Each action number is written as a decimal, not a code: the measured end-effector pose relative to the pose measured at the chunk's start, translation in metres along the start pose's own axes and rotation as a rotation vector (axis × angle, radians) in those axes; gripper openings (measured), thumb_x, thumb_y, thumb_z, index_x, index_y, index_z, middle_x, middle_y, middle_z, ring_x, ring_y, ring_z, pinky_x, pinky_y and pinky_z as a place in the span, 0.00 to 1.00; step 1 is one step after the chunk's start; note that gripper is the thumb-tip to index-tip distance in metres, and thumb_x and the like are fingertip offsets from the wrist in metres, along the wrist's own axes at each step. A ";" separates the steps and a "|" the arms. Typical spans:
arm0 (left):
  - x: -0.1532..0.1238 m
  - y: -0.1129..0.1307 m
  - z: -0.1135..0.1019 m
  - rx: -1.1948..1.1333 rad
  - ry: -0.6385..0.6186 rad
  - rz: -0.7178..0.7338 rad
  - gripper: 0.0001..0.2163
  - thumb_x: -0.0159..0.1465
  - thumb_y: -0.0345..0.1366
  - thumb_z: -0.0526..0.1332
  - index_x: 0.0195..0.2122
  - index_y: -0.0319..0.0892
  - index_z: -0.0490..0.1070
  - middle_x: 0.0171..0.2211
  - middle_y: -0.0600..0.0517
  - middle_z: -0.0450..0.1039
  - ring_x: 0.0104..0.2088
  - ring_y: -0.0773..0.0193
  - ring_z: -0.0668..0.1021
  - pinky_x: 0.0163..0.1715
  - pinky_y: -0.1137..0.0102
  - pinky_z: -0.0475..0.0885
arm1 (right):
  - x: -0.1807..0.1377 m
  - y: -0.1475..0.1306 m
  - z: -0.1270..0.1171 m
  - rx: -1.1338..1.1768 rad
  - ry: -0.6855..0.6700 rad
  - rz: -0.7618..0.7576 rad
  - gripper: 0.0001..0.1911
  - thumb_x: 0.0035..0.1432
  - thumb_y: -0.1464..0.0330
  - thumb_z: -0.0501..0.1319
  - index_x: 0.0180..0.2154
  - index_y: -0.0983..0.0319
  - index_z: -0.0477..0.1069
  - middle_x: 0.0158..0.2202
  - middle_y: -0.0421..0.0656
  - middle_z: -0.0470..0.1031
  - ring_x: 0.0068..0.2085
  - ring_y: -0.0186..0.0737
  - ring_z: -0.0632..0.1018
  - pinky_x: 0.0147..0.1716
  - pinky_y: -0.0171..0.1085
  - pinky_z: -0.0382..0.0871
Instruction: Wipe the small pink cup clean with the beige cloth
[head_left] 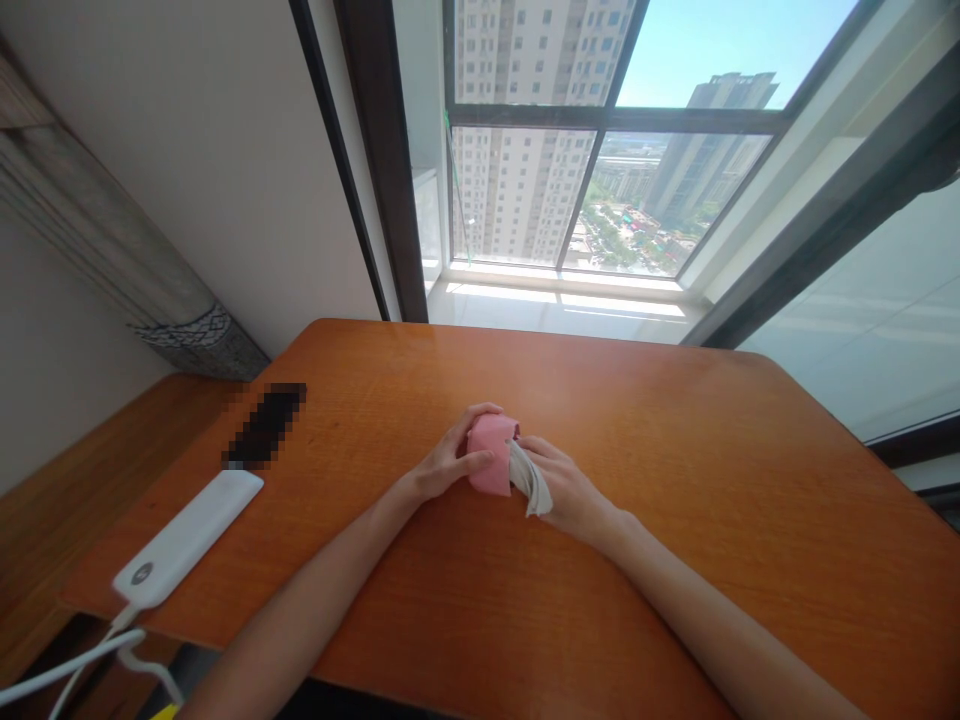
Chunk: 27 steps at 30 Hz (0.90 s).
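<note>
A small pink cup (491,456) is held over the middle of the wooden table, tipped on its side with its mouth turned to the right. My left hand (451,460) wraps round it from the left, the thumb along the near side and the fingers over the far side. A pale grey cloth (531,482) hangs out at the cup's mouth. Gripping that cloth, my right hand (566,490) presses against the open end; its fingertips are partly hidden by the cloth and the cup.
A long white power strip (187,540) lies at the table's left side, its white cables (90,655) running over the edge. Beyond it is a dark pixelated patch (264,428). The wooden table (712,450) reaches back to a window sill (555,305). A grey curtain (112,215) hangs at left.
</note>
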<state>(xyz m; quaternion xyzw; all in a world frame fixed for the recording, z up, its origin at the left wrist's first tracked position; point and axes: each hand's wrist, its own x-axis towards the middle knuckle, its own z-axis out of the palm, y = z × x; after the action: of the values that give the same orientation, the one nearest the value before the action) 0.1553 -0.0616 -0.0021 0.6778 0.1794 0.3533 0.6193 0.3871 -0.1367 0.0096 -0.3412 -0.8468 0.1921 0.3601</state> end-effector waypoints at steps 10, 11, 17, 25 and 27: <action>0.001 0.002 0.009 -0.025 0.078 0.018 0.31 0.68 0.51 0.69 0.66 0.45 0.62 0.61 0.40 0.76 0.57 0.47 0.80 0.59 0.58 0.73 | -0.001 -0.025 0.020 0.087 0.180 0.135 0.13 0.63 0.63 0.70 0.47 0.59 0.74 0.42 0.45 0.80 0.38 0.44 0.80 0.42 0.42 0.79; 0.001 0.001 0.008 -0.004 0.078 0.015 0.31 0.68 0.52 0.68 0.67 0.45 0.61 0.61 0.41 0.76 0.57 0.47 0.80 0.60 0.57 0.72 | -0.001 -0.024 0.023 0.091 0.198 0.152 0.14 0.63 0.62 0.71 0.47 0.59 0.75 0.43 0.45 0.81 0.39 0.45 0.81 0.42 0.43 0.79; -0.003 -0.003 0.006 0.074 0.045 0.031 0.39 0.70 0.62 0.61 0.75 0.48 0.54 0.71 0.39 0.63 0.68 0.41 0.72 0.69 0.50 0.64 | -0.002 -0.025 0.032 0.329 0.315 0.453 0.17 0.62 0.55 0.72 0.46 0.59 0.80 0.41 0.45 0.85 0.40 0.49 0.84 0.44 0.45 0.82; -0.005 -0.009 0.007 0.473 -0.053 0.180 0.64 0.54 0.56 0.79 0.79 0.57 0.33 0.79 0.37 0.39 0.77 0.32 0.54 0.76 0.38 0.53 | 0.008 -0.025 0.016 0.785 0.493 0.619 0.30 0.55 0.52 0.77 0.54 0.59 0.78 0.52 0.48 0.85 0.54 0.54 0.84 0.57 0.49 0.80; -0.004 -0.011 0.008 0.535 -0.050 0.227 0.65 0.53 0.54 0.81 0.79 0.59 0.33 0.78 0.38 0.39 0.77 0.32 0.53 0.76 0.38 0.54 | 0.010 -0.026 0.015 0.976 0.505 0.643 0.29 0.56 0.53 0.77 0.54 0.59 0.78 0.52 0.48 0.85 0.52 0.51 0.85 0.56 0.47 0.81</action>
<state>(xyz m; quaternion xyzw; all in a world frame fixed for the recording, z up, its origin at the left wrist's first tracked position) 0.1602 -0.0685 -0.0134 0.8414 0.1739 0.3436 0.3791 0.3598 -0.1486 0.0196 -0.4099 -0.4061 0.5681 0.5868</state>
